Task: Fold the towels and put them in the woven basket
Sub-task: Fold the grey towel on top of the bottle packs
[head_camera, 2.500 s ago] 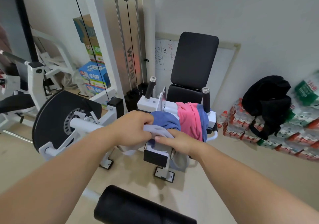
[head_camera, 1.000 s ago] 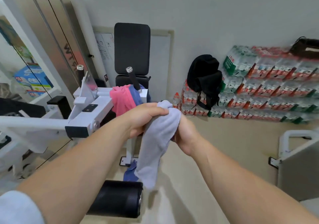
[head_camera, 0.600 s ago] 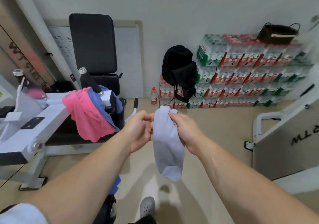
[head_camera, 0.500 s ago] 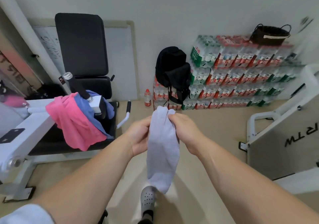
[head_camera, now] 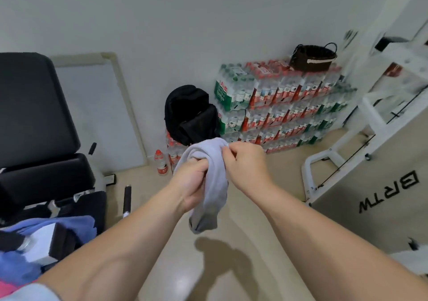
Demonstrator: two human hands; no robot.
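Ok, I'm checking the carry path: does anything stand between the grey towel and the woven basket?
Nothing visible does. The grey towel faces open floor up to the bottled-water stack bearing the woven basket.

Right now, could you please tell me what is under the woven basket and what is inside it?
The woven basket sits on top of the stacked packs of bottled water. Its inside is dark and blurred, so any contents cannot be told.

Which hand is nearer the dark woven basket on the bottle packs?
Right. The right hand grips the grey towel below-left of the dark woven basket; the left hand holds the towel further left.
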